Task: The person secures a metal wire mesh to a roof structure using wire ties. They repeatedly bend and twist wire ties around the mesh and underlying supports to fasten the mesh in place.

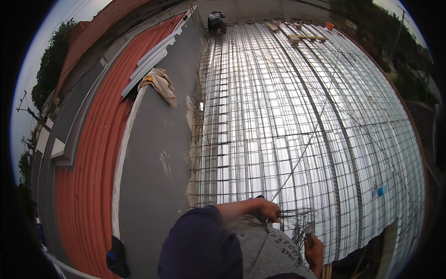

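My left hand (269, 210) reaches across in front of my body from a navy sleeve. Its fingers are closed around a bundle of thin tie wire (297, 215), whose loose ends fan out to the right. Lower and to the right, my right hand (314, 250) is closed on a short grey metal tool (310, 232), its top meeting the tangle of wire. The tool's exact kind is hard to make out. Both hands are above a wide steel rebar mesh (260, 139) lying over shiny corrugated metal decking.
A dark grey wall (158, 139) runs along the left, with a pale cloth (160, 86) draped over it. Beyond lies a red corrugated roof (95, 162). Another person (216, 22) crouches at the far end. Timber pieces (304, 38), an orange bucket (330, 26) and a blue item (381, 190) rest on the mesh.
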The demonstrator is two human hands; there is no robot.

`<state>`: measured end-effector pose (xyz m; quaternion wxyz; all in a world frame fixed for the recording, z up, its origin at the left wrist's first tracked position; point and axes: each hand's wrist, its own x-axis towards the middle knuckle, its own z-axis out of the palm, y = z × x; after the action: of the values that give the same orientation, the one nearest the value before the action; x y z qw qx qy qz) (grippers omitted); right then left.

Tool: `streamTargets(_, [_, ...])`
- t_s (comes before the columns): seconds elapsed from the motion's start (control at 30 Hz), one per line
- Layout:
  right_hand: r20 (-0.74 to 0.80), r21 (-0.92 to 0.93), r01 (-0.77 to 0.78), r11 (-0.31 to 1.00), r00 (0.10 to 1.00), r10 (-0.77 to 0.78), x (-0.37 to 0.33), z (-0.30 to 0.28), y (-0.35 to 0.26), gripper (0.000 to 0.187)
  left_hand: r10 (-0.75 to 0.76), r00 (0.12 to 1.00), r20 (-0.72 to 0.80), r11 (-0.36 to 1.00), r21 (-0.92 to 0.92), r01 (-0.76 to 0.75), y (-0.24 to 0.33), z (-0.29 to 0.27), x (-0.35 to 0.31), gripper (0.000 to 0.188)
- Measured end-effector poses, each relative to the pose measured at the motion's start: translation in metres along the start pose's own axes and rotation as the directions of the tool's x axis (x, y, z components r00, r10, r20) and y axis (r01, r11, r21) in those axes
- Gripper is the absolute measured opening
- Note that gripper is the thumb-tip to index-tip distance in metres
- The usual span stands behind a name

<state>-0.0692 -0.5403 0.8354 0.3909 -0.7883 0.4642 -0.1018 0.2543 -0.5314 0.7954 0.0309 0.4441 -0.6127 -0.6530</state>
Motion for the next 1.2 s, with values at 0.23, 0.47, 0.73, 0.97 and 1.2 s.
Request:
streamTargets(0.23, [0.085,-0.012,-0.025,1.000,0.996,0.026,0.078,0.008,-0.015,0.011,-0.059,0.991,-0.116,0.984,0.158,0.077,-0.045,-0.054,0.024,0.036])
streamTargets(0.47, [0.105,-0.009,-0.130,0.991,0.986,0.131,0.214,0.048,-0.032,0.013,0.005,0.955,-0.295,0.957,0.279,0.081,-0.113,-0.188,0.039,0.040])
streamTargets(0.73, [0.138,-0.004,-0.314,0.950,0.940,0.311,0.318,0.021,-0.056,0.018,-0.175,0.982,-0.076,0.977,0.109,0.183,-0.123,-0.318,0.051,0.038])
streamTargets(0.97, [0.162,0.016,-0.618,0.786,0.778,0.608,0.350,0.009,-0.018,0.023,-0.031,0.934,-0.355,0.991,0.110,0.075,-0.141,-0.382,0.118,0.033])
streamTargets(1.2, [0.097,0.494,-0.673,0.551,0.672,0.734,0.398,-0.069,0.110,0.021,-0.141,0.593,-0.793,0.939,0.083,0.334,-0.112,-0.522,0.154,0.026])
